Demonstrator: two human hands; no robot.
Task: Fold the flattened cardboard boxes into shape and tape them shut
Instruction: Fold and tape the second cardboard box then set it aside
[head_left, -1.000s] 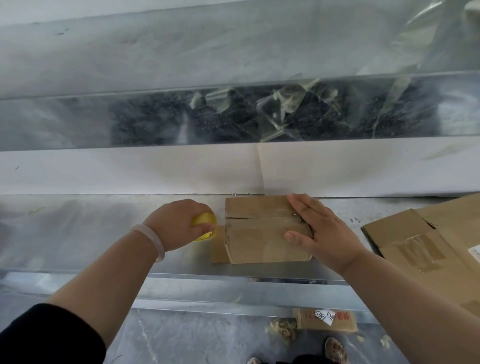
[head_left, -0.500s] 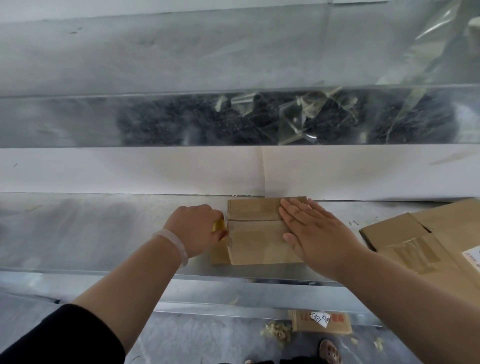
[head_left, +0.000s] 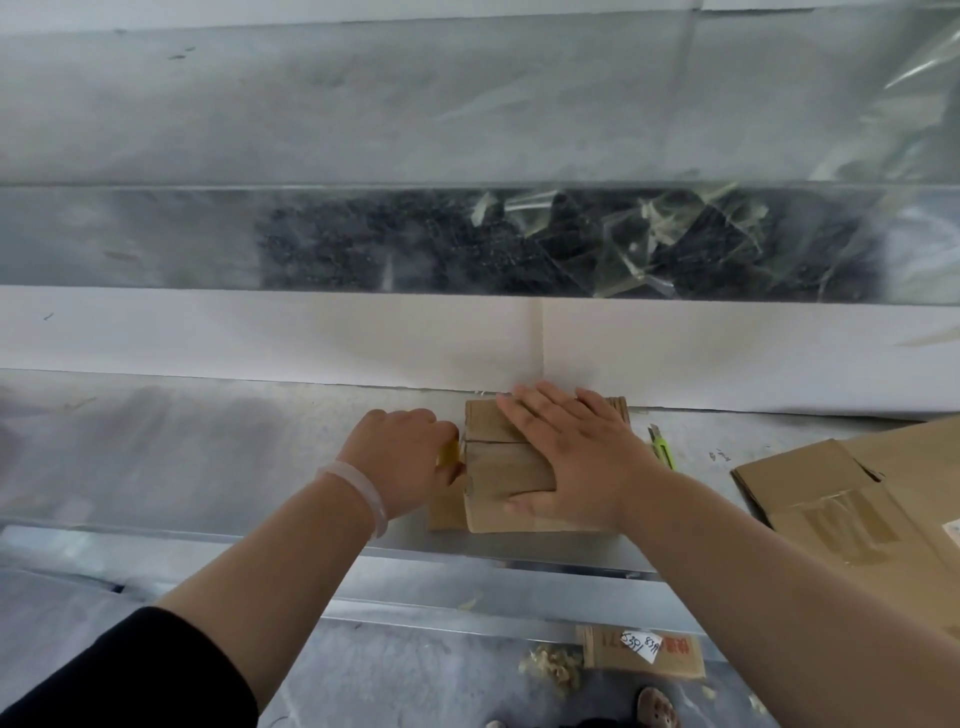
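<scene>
Small brown cardboard box (head_left: 506, 470) sitting folded up on the surface (head_left: 208, 441), close to its front edge. Top flaps lying closed, meeting in a seam that is running left to right. Right hand (head_left: 582, 457) lying flat, fingers straight, pressing down on the right part of the top. Yellow tape roll (head_left: 448, 456) showing only as a sliver, left hand (head_left: 402, 457) gripping it against the box's left edge at the seam. Well apart to the right, flattened cardboard boxes (head_left: 831, 499) lying stacked, wearing old brown tape strips.
</scene>
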